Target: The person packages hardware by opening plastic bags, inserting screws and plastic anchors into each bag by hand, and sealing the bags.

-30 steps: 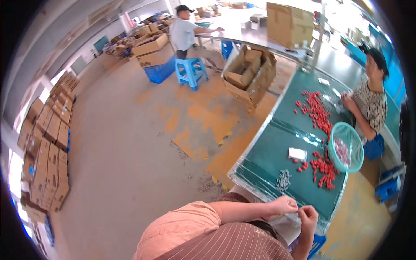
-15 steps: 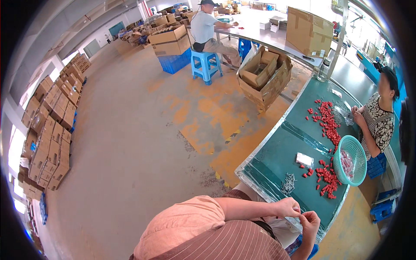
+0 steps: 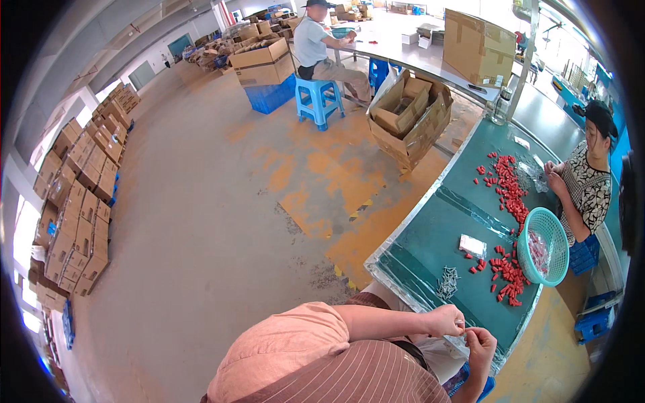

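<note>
My left hand (image 3: 446, 321) and my right hand (image 3: 481, 342) meet at the near edge of the green-topped table (image 3: 430, 232). Fingers of both are closed in a pinch, their tips almost touching; whatever lies between them is too small to make out. Thin clear plastic (image 3: 457, 345) shows just below the hands. Closest to them on the tabletop is a small heap of grey metal screws (image 3: 447, 283). Beyond it lie a stack of small clear bags (image 3: 473, 246) and a spread of short red plastic pieces (image 3: 510, 285).
A light green basket (image 3: 563, 245) holding bagged red pieces stands at the table's right edge. Across from me a co-worker (image 3: 583, 181) handles small things beside more red pieces (image 3: 510, 195). Another person sits on a blue stool (image 3: 318, 101); an open carton (image 3: 413, 121) stands nearer.
My hands stay nearly in place, still pinched together. The person on the stool has drawn a hand back along the far table. The co-worker's head has shifted slightly.
</note>
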`<action>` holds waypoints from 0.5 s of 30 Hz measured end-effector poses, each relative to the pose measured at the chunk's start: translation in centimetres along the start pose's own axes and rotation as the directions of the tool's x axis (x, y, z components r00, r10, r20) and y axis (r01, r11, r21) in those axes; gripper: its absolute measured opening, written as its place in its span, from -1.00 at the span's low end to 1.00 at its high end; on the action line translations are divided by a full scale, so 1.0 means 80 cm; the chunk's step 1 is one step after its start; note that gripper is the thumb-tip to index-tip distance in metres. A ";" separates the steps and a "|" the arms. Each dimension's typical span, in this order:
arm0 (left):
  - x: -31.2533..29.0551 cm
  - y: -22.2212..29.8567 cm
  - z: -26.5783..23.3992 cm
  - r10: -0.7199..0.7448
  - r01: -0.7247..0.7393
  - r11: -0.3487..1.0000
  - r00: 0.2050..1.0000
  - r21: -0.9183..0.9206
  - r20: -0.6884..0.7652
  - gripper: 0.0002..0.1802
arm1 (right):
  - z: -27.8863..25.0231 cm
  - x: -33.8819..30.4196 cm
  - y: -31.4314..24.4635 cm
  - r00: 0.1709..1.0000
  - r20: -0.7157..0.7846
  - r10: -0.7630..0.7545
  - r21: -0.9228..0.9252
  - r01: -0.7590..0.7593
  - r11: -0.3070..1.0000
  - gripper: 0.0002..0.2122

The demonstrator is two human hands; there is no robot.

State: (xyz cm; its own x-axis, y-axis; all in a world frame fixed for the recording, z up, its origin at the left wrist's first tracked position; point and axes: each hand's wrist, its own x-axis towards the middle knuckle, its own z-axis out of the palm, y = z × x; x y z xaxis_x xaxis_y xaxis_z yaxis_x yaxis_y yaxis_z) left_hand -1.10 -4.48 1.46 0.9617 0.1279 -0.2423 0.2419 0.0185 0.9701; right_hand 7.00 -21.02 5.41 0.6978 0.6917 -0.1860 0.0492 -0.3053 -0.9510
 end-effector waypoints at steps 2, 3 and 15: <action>0.005 -0.016 0.012 0.037 -0.040 0.998 0.998 -0.052 -0.054 -0.85 | 0.004 -0.002 0.010 0.978 -0.136 -0.157 -0.157 0.135 0.978 -0.92; 0.009 -0.024 0.016 0.076 -0.087 0.991 0.991 -0.100 -0.110 -0.86 | 0.013 -0.006 -0.001 0.912 -0.243 -0.330 -0.327 0.243 0.913 -0.90; -0.017 0.010 -0.006 0.180 -0.133 0.967 0.959 0.215 -0.218 -0.84 | 0.041 0.003 -0.004 0.964 -0.211 -0.159 -0.224 0.111 0.968 -0.85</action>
State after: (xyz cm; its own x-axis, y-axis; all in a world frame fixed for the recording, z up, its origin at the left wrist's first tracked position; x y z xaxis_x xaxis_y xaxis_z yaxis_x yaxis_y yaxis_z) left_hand -2.26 -4.13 2.59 0.9382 0.3417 -0.0549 0.1341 -0.2126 0.9679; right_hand 4.80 -18.62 4.83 0.8162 0.5773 0.0244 0.2851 -0.3655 -0.8861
